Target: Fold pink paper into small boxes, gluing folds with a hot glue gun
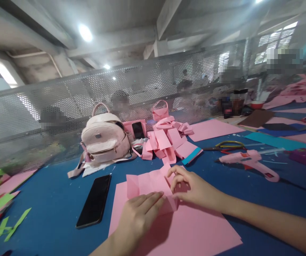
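Both hands are on the paper. From where I watch, the left hand lies flat, fingers straight and together, pressing the paper's near edge down onto the sheet. The right hand comes in across the sheet's right side, forearm low, its fingers curled and pinching the paper's right edge against the thumb.

I see the sheet lying on a blue surface. Just left of the sheet is a dark phone, face up. Beyond the sheet sits a heap of pink pieces, with a pale pink backpack to the left of the heap. Far right of the sheet lie a pink glue gun and scissors. Well left of the sheet are green scraps. A perforated screen runs behind it all, under a concrete ceiling with lamps, and people sit blurred behind the screen.

The paper is pink like the sheet, creased into panels, its far part standing up off the sheet at the sheet's far edge.
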Demonstrator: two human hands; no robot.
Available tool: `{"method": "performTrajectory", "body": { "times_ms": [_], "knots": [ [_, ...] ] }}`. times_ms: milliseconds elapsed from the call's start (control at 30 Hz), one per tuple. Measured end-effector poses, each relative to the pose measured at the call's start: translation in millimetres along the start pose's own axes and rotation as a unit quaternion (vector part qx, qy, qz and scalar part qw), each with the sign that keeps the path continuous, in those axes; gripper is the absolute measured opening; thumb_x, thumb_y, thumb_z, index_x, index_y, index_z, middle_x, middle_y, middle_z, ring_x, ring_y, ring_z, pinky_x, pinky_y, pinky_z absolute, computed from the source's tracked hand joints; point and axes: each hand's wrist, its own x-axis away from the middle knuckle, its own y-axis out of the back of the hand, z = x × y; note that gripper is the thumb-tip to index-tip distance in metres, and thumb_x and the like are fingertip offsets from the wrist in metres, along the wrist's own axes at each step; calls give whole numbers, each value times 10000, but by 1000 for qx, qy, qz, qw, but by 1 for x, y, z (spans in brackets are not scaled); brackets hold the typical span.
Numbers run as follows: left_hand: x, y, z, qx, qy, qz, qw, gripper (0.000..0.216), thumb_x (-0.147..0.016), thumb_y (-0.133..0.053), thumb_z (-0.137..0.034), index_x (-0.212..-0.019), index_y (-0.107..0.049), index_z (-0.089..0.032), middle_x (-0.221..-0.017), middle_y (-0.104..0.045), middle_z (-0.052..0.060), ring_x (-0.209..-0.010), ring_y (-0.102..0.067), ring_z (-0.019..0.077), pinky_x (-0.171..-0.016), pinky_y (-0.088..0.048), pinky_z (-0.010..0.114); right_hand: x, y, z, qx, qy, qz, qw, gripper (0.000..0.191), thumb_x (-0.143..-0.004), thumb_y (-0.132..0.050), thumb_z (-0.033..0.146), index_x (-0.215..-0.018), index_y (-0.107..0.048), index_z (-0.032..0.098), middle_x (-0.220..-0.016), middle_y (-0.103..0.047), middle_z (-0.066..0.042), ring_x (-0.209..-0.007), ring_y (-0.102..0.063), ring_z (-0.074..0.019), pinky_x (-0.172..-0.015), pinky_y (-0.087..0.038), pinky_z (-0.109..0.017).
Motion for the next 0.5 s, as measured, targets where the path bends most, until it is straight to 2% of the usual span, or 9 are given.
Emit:
{"method": "performTrajectory", "body": {
  "times_ms": [167,367,500],
  "knots": [
    [-5,-2,-1,9,11,13,1000,322,-938,-393,-65,-1208,-567,-82,-1136,-713,137,-969,-714,224,-719,-620,304,4,-5,-2,-33,-35,-33,998,418,-629,-624,36,-962,-469,234,-743,-642,61,-753,-632,-163,-656,-476,-248],
    [-7,-9,-5,24,29,-20,999,335,-894,-490,-59,-1216,-567,-108,-1143,-713,125,-964,-715,226,-735,-612,309,7,-8,-5,-32,-40,-67,996,307,-677,-636,81,-829,-414,229,-728,-645,57,-696,-619,-144,-659,-457,-248],
    [-12,-18,-11,108,147,-56,982,187,-872,-613,-154,-1044,-681,-177,-1032,-756,69,-867,-734,199,-724,-601,282,9,-10,-2,-23,-35,-82,996,291,-688,-653,104,-793,-410,226,-739,-638,46,-729,-620,-156,-656,-443,-254]
  ]
}}
